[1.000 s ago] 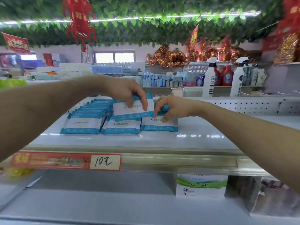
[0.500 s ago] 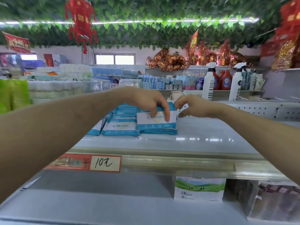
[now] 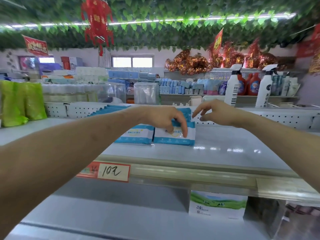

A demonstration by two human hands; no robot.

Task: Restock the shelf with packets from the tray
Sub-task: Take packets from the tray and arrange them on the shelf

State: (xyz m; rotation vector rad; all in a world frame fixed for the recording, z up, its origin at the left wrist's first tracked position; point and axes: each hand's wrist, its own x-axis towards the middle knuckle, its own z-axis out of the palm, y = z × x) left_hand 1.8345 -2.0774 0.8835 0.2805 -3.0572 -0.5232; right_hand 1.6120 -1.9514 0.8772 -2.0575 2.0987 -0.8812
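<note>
Blue-and-white wipe packets lie in rows on the white shelf (image 3: 225, 149). My left hand (image 3: 162, 118) reaches over the rightmost stack and grips the top packet (image 3: 164, 140), fingers curled down over its front face; the thumb is hidden. That packet lies flat on the stack, beside the neighbouring front packet (image 3: 136, 135). More packets (image 3: 110, 109) stand in a row behind. My right hand (image 3: 218, 112) hovers just right of the stack with loosely spread fingers, touching nothing. No tray is in view.
Green packs (image 3: 20, 103) stand at the shelf's left end. A perforated back panel (image 3: 285, 118) bounds the shelf. A price tag (image 3: 113, 173) sits on the front rail. A white box (image 3: 216, 207) stands on the lower shelf. Spray bottles (image 3: 232, 85) stand behind.
My left hand carried the packet rightwards and set it down on the rightmost stack. My right hand let go of it and lifted away to the right.
</note>
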